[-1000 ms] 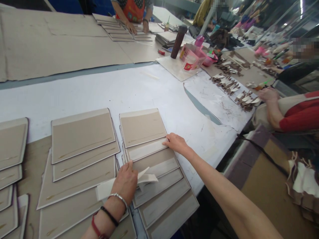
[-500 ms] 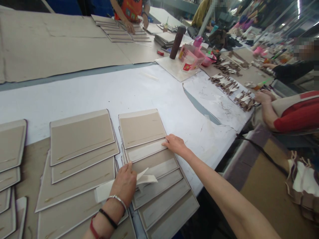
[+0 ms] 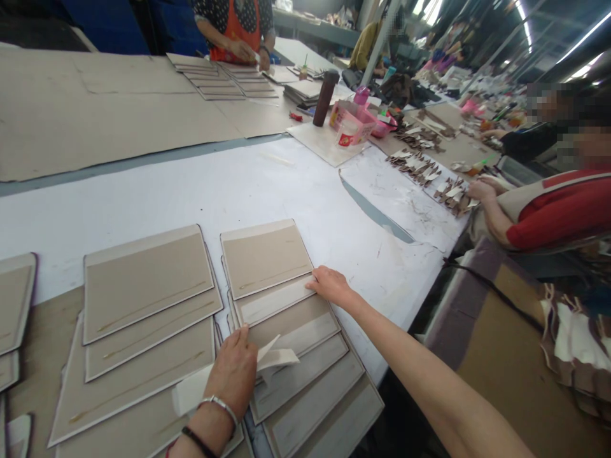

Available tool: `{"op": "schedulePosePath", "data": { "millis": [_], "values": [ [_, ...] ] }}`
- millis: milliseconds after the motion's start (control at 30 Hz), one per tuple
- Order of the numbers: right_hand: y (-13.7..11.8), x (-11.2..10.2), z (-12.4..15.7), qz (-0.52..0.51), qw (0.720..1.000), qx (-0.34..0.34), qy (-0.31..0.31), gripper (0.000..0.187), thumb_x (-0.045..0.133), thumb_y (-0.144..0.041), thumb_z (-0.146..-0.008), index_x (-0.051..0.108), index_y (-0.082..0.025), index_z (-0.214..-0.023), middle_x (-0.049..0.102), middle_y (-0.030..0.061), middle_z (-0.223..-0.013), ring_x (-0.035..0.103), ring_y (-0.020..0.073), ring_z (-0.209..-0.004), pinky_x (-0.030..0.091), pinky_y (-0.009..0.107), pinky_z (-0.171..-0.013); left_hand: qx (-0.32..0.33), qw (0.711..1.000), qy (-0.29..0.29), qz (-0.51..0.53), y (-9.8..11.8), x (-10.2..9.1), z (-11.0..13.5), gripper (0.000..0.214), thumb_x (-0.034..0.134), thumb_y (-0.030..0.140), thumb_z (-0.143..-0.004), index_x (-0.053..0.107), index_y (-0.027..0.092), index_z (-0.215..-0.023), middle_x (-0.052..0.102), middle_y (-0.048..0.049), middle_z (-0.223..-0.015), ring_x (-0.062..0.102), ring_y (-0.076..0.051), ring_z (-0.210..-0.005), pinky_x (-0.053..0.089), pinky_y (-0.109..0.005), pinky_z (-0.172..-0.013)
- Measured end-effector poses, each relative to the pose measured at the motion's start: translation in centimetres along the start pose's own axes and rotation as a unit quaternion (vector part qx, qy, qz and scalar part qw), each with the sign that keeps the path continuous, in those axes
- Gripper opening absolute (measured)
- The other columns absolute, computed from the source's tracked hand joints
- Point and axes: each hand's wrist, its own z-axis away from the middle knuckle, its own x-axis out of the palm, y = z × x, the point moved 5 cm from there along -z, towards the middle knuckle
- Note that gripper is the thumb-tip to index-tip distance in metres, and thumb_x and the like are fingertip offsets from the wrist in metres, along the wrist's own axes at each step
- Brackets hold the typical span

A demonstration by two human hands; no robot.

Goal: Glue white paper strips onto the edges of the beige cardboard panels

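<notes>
My right hand (image 3: 329, 284) pinches the right edge of a beige panel (image 3: 274, 306) with a whitish band, in the overlapping column at the middle. My left hand (image 3: 233, 369) is closed around white strips (image 3: 277, 357), whose ends stick out on both sides of it. Its fingertips touch the left edge of that same column. Just above both hands lies the top panel (image 3: 265, 257), marked with a thin brownish line. More whitish-banded panels (image 3: 312, 397) overlap below. Whatever lies under my left palm is hidden.
Left of the hands are larger overlapping panels (image 3: 147, 280). Beyond the white table cover (image 3: 157, 197) stand a dark bottle (image 3: 326, 98) and a pink basket (image 3: 353, 119). A person in red (image 3: 563, 203) works at the right, another in an orange apron (image 3: 241, 32) at the back.
The view has tilted up a little, so everything sits lower in the picture. Both hands keep nearly the same places on the panel column, and the white strips stay in my left hand.
</notes>
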Motion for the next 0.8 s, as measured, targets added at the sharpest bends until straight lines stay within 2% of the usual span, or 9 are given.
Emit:
{"op": "schedulePosePath", "data": {
  "millis": [233,367,433,533,733,800],
  "values": [
    [0.7,-0.8,0.2,0.011,0.998,0.054,0.037,0.037,0.051,-0.052,-0.080,0.059,-0.018,-0.091,0.059,0.0096,-0.098,0.058,0.0230,-0.088,0.043,0.031,-0.068,-0.009,1.000,-0.016,-0.010,0.1,-0.1,0.0,0.042,0.031,-0.005,-0.076,0.065,0.007,-0.097,0.048,-0.0195,-0.129,0.044,-0.023,-0.120,0.032,-0.035,-0.102],
    [2.2,-1.0,1.7,-0.007,0.990,0.093,0.103,0.025,0.044,-0.039,-0.088,0.057,-0.019,-0.095,0.057,0.0088,-0.099,0.055,0.0195,-0.091,0.043,0.029,-0.072,-0.009,1.000,-0.015,0.000,0.1,-0.1,0.0,0.042,0.029,-0.005,-0.076,0.065,0.006,-0.096,0.047,-0.0213,-0.129,0.044,-0.025,-0.120,0.031,-0.036,-0.103],
    [2.5,-0.9,2.9,-0.024,0.986,0.074,0.146,0.023,0.039,-0.031,-0.091,0.056,-0.019,-0.100,0.057,0.0089,-0.101,0.052,0.0186,-0.096,0.042,0.028,-0.078,-0.008,1.000,-0.011,0.007,0.1,-0.1,0.0,0.042,0.029,-0.005,-0.076,0.065,0.006,-0.095,0.046,-0.0222,-0.129,0.044,-0.025,-0.120,0.031,-0.037,-0.103],
    [2.2,-0.5,4.4,-0.044,0.981,0.008,0.189,0.027,0.034,-0.021,-0.091,0.054,-0.017,-0.109,0.058,0.0087,-0.105,0.048,0.0174,-0.103,0.039,0.026,-0.086,-0.010,1.000,-0.012,0.010,0.1,0.0,0.0,0.042,0.029,-0.005,-0.076,0.066,0.005,-0.094,0.046,-0.0233,-0.129,0.043,-0.026,-0.121,0.031,-0.037,-0.103],
    [1.2,0.1,4.4,-0.061,0.976,-0.035,0.204,0.032,0.032,-0.017,-0.091,0.054,-0.016,-0.114,0.059,0.0091,-0.111,0.048,0.0164,-0.106,0.039,0.027,-0.092,-0.004,1.000,-0.014,-0.011,0.3,-0.3,0.0,0.041,0.030,-0.004,-0.076,0.065,0.006,-0.095,0.046,-0.0216,-0.130,0.043,-0.025,-0.121,0.032,-0.036,-0.103],
    [0.3,0.2,4.2,-0.052,0.972,-0.094,0.211,0.035,0.035,-0.020,-0.090,0.051,-0.013,-0.120,0.055,0.0110,-0.121,0.044,0.0178,-0.114,0.036,0.030,-0.098,-0.001,1.000,-0.013,-0.016,0.2,-0.2,0.0,0.041,0.031,-0.004,-0.076,0.065,0.006,-0.096,0.046,-0.0209,-0.130,0.043,-0.025,-0.121,0.031,-0.036,-0.103]
  ]
}}
